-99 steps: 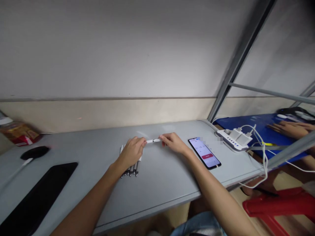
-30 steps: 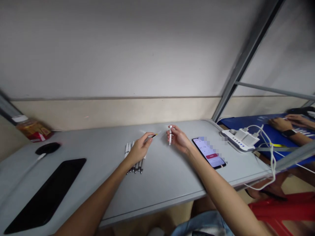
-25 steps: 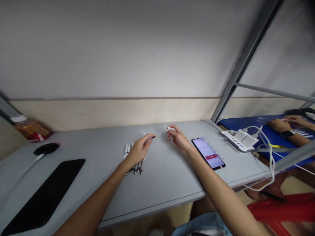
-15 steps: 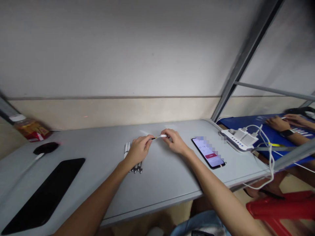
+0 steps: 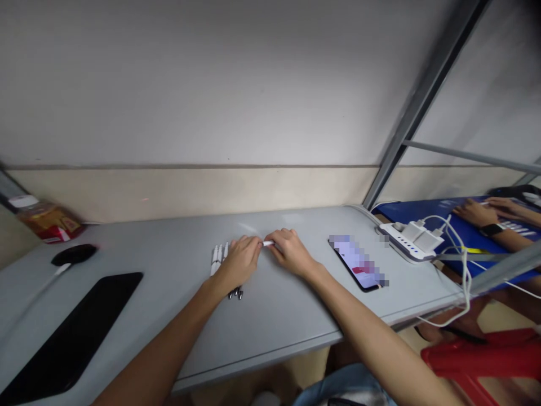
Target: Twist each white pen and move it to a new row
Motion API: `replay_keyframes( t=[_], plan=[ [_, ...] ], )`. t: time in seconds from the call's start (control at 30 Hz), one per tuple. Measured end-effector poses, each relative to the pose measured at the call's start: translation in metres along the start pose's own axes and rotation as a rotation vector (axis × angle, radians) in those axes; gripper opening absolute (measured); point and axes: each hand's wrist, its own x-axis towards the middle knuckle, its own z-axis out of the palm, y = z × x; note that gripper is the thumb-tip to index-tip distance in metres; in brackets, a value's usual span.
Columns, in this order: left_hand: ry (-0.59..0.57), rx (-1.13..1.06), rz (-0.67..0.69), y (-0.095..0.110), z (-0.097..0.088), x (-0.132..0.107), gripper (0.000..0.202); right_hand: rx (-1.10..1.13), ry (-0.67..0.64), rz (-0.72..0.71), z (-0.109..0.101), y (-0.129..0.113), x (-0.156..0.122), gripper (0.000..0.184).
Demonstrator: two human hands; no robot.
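Note:
Between my hands a white pen (image 5: 267,243) is held level above the grey table (image 5: 287,316). My left hand (image 5: 240,256) pinches its left end, and the fingers cover that part. At the other end, my right hand (image 5: 291,249) is closed on the white barrel, which shows only as a short piece between the fingertips. Several white pens (image 5: 216,258) with metal tips lie side by side under and beside my left hand, partly covered by it.
A lit phone (image 5: 357,264) lies right of my hands, near a power strip (image 5: 408,242) with chargers and cables. To the left are a black mat (image 5: 76,338), a black oval device (image 5: 74,255) and a bottle (image 5: 48,221). Another person's hands (image 5: 482,213) work over a blue table.
My hands have come closer together. The dark, thin piece that showed by my left fingers is now out of sight, and the white barrel meets those fingers.

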Motion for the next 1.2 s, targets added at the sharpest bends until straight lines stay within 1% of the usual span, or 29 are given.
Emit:
replay_keyframes(
  t=[0.13,0.27,0.37,0.4,0.47,0.5,0.53,0.6,0.63,0.67,0.7,0.73,0.77,0.83,0.87,0.9,0.93,0.97,1.0,1.03,1.1,1.13,1.17,1.2],
  plan=[
    [0.027,-0.012,0.037,0.001,-0.001,0.000,0.025,0.025,-0.033,-0.006,-0.001,0.002,0.000,0.019],
    [0.111,-0.026,0.051,0.003,-0.002,0.002,0.020,0.072,-0.057,0.014,0.000,0.004,0.000,0.024],
    [0.173,-0.069,-0.030,0.000,-0.005,0.005,0.023,0.040,-0.054,0.046,-0.002,0.005,0.001,0.023],
    [0.162,-0.097,-0.075,-0.002,-0.006,0.005,0.025,0.025,-0.051,0.052,-0.002,0.006,0.001,0.023],
    [0.099,-0.185,-0.157,-0.007,-0.008,0.007,0.032,0.002,-0.049,0.055,-0.003,0.007,0.001,0.023],
    [0.074,-0.235,-0.173,-0.009,-0.009,0.007,0.032,-0.001,-0.051,0.053,-0.004,0.008,0.001,0.023],
    [0.075,-0.278,-0.167,-0.010,-0.010,0.008,0.028,0.001,-0.053,0.051,-0.004,0.009,0.001,0.023],
    [0.144,-0.330,-0.111,-0.012,-0.011,0.008,0.013,0.016,-0.056,0.048,-0.004,0.010,0.001,0.023],
    [0.187,-0.341,-0.083,-0.012,-0.011,0.007,0.015,0.026,-0.055,0.047,-0.004,0.010,0.001,0.022],
    [0.215,-0.354,-0.073,-0.012,-0.010,0.007,0.024,0.035,-0.052,0.048,-0.004,0.010,0.001,0.022],
    [0.216,-0.368,-0.086,-0.012,-0.010,0.007,0.029,0.040,-0.049,0.049,-0.004,0.010,0.001,0.022],
    [0.188,-0.384,-0.118,-0.012,-0.009,0.007,0.028,0.041,-0.047,0.049,-0.004,0.010,0.001,0.022],
    [0.142,-0.393,-0.157,-0.012,-0.008,0.006,0.026,0.039,-0.046,0.047,-0.004,0.010,0.001,0.022],
    [0.061,-0.396,-0.197,-0.013,-0.008,0.006,0.031,0.029,-0.050,0.038,-0.005,0.009,0.000,0.022],
    [0.058,-0.387,-0.186,-0.013,-0.008,0.006,0.031,0.026,-0.052,0.035,-0.005,0.009,0.000,0.022],
    [0.088,-0.374,-0.156,-0.012,-0.008,0.006,0.027,0.026,-0.054,0.034,-0.005,0.009,0.000,0.022],
    [0.138,-0.363,-0.118,-0.012,-0.008,0.006,0.019,0.028,-0.055,0.034,-0.005,0.009,0.000,0.022],
    [0.188,-0.358,-0.084,-0.011,-0.009,0.006,0.017,0.031,-0.056,0.034,-0.004,0.009,0.000,0.021],
    [0.221,-0.358,-0.064,-0.011,-0.009,0.006,0.021,0.032,-0.057,0.034,-0.004,0.009,-0.001,0.021],
    [0.226,-0.362,-0.065,-0.011,-0.008,0.007,0.024,0.031,-0.056,0.031,-0.004,0.009,-0.001,0.021],
    [0.152,-0.369,-0.100,-0.012,-0.007,0.006,0.021,0.021,-0.056,0.023,-0.003,0.009,-0.001,0.022],
    [0.111,-0.364,-0.115,-0.013,-0.007,0.006,0.023,0.016,-0.057,0.020,-0.003,0.009,-0.001,0.022],
    [0.085,-0.352,-0.114,-0.013,-0.006,0.006,0.026,0.014,-0.060,0.018,-0.003,0.009,-0.001,0.023],
    [0.085,-0.338,-0.094,-0.013,-0.006,0.006,0.027,0.016,-0.064,0.019,-0.003,0.009,-0.001,0.024]
  ],
)
